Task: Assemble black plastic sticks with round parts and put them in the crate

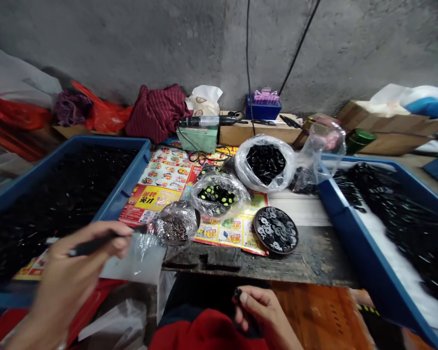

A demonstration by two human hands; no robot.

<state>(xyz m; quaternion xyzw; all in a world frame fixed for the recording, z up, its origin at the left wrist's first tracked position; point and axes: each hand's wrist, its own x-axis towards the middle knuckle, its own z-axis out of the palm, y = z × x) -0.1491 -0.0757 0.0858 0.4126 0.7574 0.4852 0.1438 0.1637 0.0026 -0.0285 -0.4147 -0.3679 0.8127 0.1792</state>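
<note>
My left hand (67, 272) is closed around a slim black handle-shaped piece (97, 242) beside the left blue tray; motion blurs it, and its exact kind is unclear. Its far end points toward a clear bag of small metal screws or pins (175, 228). Low in front of my lap, my right hand (257, 308) pinches a small black part (237, 293) between thumb and fingers. Ahead on the bench stand a bag of black pieces with yellow-green dots (217, 193), a larger bag of shiny black pieces (265, 164) and a round dish of flat dark pieces (276, 230).
Blue trays of black parts flank the bench, one at left (122, 194) and one at right (361, 248). A cylindrical power tool (204, 121) lies on a green box (197, 139). Printed flyers (160, 197) cover part of the worktop, and cables hang down the wall.
</note>
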